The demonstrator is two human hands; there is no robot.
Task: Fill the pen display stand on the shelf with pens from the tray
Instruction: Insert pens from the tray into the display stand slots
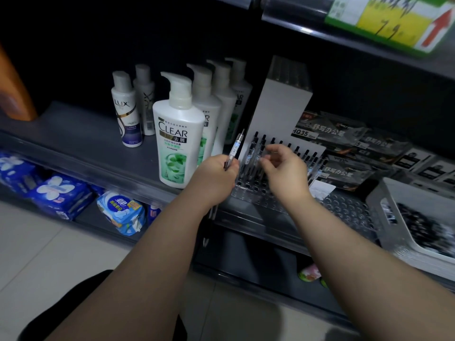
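A clear pen display stand with rows of holes sits on the dark shelf, backed by a white card. Several black-capped pens stand upright in its rear rows. My left hand grips one clear pen, tilted with its tip pointing up, just left of the stand. My right hand hovers over the standing pens with fingers apart and curled; nothing shows in it. A grey tray holding a blurred dark heap of pens sits at the far right on the shelf edge.
White shampoo pump bottles stand close to the stand's left. Dark packaged pen boxes lie behind and right of it. A shelf above carries a price sign. Blue packets fill the lower shelf at left.
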